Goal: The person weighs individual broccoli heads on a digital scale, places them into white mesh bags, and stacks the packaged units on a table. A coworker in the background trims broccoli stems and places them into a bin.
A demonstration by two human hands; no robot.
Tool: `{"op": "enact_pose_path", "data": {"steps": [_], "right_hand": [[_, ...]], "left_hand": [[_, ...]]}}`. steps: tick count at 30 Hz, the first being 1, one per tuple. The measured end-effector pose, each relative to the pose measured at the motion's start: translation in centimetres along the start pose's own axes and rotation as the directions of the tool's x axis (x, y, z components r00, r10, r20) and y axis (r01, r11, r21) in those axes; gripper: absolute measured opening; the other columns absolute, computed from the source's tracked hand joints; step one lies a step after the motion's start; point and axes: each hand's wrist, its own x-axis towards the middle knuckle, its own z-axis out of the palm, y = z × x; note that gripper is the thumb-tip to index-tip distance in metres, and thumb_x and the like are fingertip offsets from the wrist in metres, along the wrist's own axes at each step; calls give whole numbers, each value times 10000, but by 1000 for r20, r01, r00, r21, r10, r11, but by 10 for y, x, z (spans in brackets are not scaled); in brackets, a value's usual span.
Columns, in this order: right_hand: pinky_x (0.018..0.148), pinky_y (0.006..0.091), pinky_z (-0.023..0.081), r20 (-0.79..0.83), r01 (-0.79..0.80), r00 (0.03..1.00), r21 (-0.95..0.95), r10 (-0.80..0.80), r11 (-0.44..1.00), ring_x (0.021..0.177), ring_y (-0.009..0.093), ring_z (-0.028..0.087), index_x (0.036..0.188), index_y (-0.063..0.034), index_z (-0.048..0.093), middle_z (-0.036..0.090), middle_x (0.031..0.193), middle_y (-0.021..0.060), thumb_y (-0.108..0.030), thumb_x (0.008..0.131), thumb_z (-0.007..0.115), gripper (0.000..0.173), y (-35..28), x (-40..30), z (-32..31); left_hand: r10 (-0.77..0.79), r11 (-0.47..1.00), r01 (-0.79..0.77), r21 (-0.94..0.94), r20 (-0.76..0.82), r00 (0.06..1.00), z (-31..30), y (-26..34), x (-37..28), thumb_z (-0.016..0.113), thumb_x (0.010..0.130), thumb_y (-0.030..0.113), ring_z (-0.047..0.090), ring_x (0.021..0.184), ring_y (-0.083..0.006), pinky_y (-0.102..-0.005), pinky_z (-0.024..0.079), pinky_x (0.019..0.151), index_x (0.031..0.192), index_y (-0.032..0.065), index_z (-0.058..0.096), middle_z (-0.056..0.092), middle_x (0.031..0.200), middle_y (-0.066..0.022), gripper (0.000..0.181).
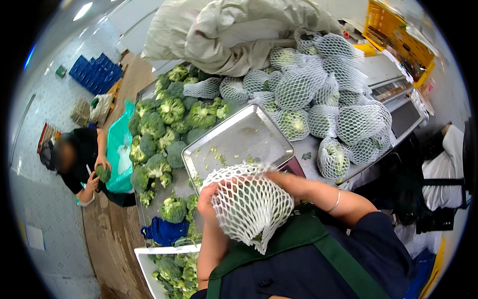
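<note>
Both of my hands grip a white foam mesh sleeve (254, 205) close to my green apron. Something green, apparently broccoli, shows through the mesh. My left hand (211, 203) holds the sleeve's left side, with fingers reaching inside its upper opening. At the upper right edge, my right hand (285, 183) is blurred and partly hidden behind the netting. Just beyond the sleeve lies a metal tray (242, 138) with small green crumbs. Loose broccoli heads (151, 125) are piled to the left of the tray, and netted heads (323, 121) are heaped to its right.
A large woven sack (239, 45) lies behind the piles. A blue cloth (166, 231) and a white box of broccoli (142, 256) are at lower left. Beyond the table's left side, a co-worker (86, 160) holds a broccoli head and a knife beside a green bag (119, 149).
</note>
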Motion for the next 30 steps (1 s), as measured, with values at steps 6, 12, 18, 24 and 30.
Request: {"op": "enact_pose_path", "data": {"steps": [6, 12, 18, 24, 30], "right_hand": [[1112, 352, 334, -186, 341, 919, -67, -348, 938, 1296, 240, 477, 1405, 0, 455, 513, 1403, 151, -352, 1034, 393, 516, 4, -30, -36], [944, 302, 424, -251, 399, 526, -771, -813, 497, 1051, 154, 558, 1282, 28, 540, 623, 1148, 82, -349, 1035, 403, 471, -78, -89, -93], [825, 488, 485, -385, -455, 776, -890, -500, -20, 951, 459, 602, 1007, 46, 632, 620, 964, 334, -204, 843, 604, 301, -69, -51, -186], [714, 407, 510, -432, -427, 681, -890, -591, 159, 762, 330, 656, 1115, 14, 638, 671, 824, 203, -226, 719, 722, 470, -75, -77, -174], [813, 359, 478, -83, -214, 510, -976, -856, -32, 992, 272, 588, 1282, -64, 570, 611, 1167, 157, -100, 717, 766, 599, -94, -85, -89]], "left_hand": [[654, 359, -177, 916, -111, 748, -43, 22, 16, 621, 885, 113, 587, 994, -161, -296, 490, 817, 1328, 18, 480, 544, 1266, -110, 474], [592, 136, 439, 888, -428, 683, -154, 23, -6, 689, 879, 263, 595, 822, -162, -290, 476, 743, 1182, 2, 565, 633, 950, -102, 419], [628, 233, 321, 918, -394, 671, -175, 13, -6, 676, 877, 226, 379, 526, -102, -308, 341, 498, 867, -16, 624, 433, 548, 3, 248], [591, 135, 378, 916, -381, 711, -178, 39, -7, 662, 869, 223, 446, 533, -157, -345, 400, 542, 921, -6, 636, 523, 573, -69, 237], [520, 250, 399, 882, -470, 714, -187, 61, -23, 635, 910, 151, 390, 560, -35, -259, 314, 506, 965, -12, 653, 484, 605, 61, 173]]}}
